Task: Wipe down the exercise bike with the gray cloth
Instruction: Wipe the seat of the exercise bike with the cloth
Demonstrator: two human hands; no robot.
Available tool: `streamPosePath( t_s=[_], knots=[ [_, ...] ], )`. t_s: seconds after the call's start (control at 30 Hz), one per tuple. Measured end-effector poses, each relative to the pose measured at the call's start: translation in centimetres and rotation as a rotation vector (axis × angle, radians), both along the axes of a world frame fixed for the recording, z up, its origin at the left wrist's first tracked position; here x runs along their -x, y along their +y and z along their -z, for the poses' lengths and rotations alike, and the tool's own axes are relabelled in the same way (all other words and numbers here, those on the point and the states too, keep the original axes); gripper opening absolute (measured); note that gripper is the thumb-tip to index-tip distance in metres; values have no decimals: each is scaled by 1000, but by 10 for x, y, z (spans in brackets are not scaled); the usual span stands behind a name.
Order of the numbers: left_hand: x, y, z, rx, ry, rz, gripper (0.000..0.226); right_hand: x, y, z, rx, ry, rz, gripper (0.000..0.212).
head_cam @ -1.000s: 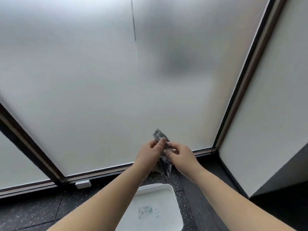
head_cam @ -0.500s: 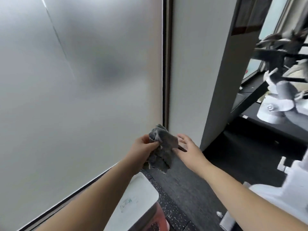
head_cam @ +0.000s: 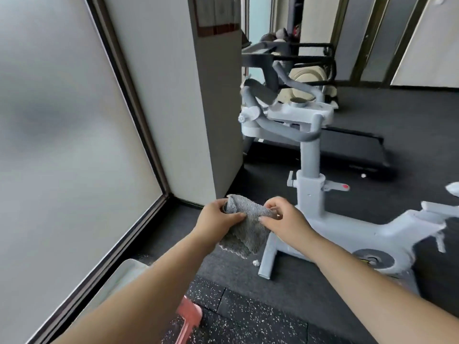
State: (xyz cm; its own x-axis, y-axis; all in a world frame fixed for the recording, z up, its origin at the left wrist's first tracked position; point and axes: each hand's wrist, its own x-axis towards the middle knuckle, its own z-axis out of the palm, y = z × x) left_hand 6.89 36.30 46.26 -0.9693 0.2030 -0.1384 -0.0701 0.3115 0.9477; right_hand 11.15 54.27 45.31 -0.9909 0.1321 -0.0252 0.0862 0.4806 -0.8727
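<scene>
A: What sits closest to the camera?

B: Two bare forearms reaching forward. Below them, a white lidded bin (head_cam: 119, 274) against the frosted glass wall (head_cam: 62, 120), and a pink plastic piece (head_cam: 188, 319) on the speckled black rubber floor (head_cam: 248, 316).

A: And the hands?

B: The left hand (head_cam: 218, 220) pinches the crumpled gray terry cloth (head_cam: 244, 229) at its upper left, thumb laid over the fabric. The right hand (head_cam: 285, 220) pinches the upper right edge — fingers curled, thumb on the front. The cloth is stretched between them and its lower part hangs loose in the air, touching nothing else.

A: Where is the bike?

B: Just beyond the hands, to the right: a pale blue-gray exercise bike (head_cam: 360, 234) with a front foot on the dark mat, an upright post, gray padded handlebars (head_cam: 285, 135) above it and a red-tipped adjustment lever (head_cam: 335, 186) at the collar. The cloth is apart from the frame.

A: Farther back?

B: A black treadmill (head_cam: 347, 155) lies behind the bike, beside a white pillar (head_cam: 211, 108) — and past that, a cream machine, too blurred to tell more.
</scene>
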Motion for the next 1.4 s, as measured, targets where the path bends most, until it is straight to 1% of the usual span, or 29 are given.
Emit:
streamPosePath(
  t_s=[0.07, 0.13, 0.2, 0.27, 0.37, 0.5, 0.6, 0.7, 0.83, 1.0, 1.03, 1.17, 1.23, 1.3, 1.4],
  knots=[
    [-13, 36, 10, 68, 39, -8, 16, -24, 35, 4, 29, -8, 50, 24],
    [-28, 73, 21, 175, 86, 14, 25, -51, 73, 12, 37, -41, 99, 28],
    [-48, 109, 31, 309, 140, 41, 32, -81, 115, 23, 2, -78, 140, 29],
    [-70, 146, 38, 368, 162, 51, 34, -110, 157, 34, -50, -96, 178, 28],
    [-100, 201, 44, 363, 163, 50, 37, -153, 217, 51, -80, -110, 223, 28],
    [-134, 274, 52, 310, 147, 63, 46, -202, 287, 68, -144, -120, 278, 29],
    [-156, 324, 54, 293, 155, 73, 42, -233, 333, 73, -174, -126, 289, 27],
    [-170, 364, 56, 313, 128, 104, 33, -256, 375, 77, -181, -130, 354, 26],
    [-170, 408, 61, 365, 134, 127, 27, -275, 424, 83, -183, -143, 449, 28],
    [-150, 476, 64, 353, 165, 204, 20, -283, 488, 80, -235, -159, 558, 31],
    [-145, 491, 64, 344, 183, 238, 24, -283, 503, 79, -248, -170, 575, 32],
    [-125, 557, 63, 272, 245, 415, 57, -277, 564, 71, -282, -203, 658, 32],
    [-116, 589, 63, 271, 266, 482, 63, -272, 593, 66, -272, -197, 689, 31],
    [-107, 621, 67, 285, 292, 534, 60, -267, 618, 64, -279, -194, 712, 31],
    [-96, 663, 68, 340, 374, 581, 44, -261, 652, 66, -270, -184, 723, 31]
  ],
)
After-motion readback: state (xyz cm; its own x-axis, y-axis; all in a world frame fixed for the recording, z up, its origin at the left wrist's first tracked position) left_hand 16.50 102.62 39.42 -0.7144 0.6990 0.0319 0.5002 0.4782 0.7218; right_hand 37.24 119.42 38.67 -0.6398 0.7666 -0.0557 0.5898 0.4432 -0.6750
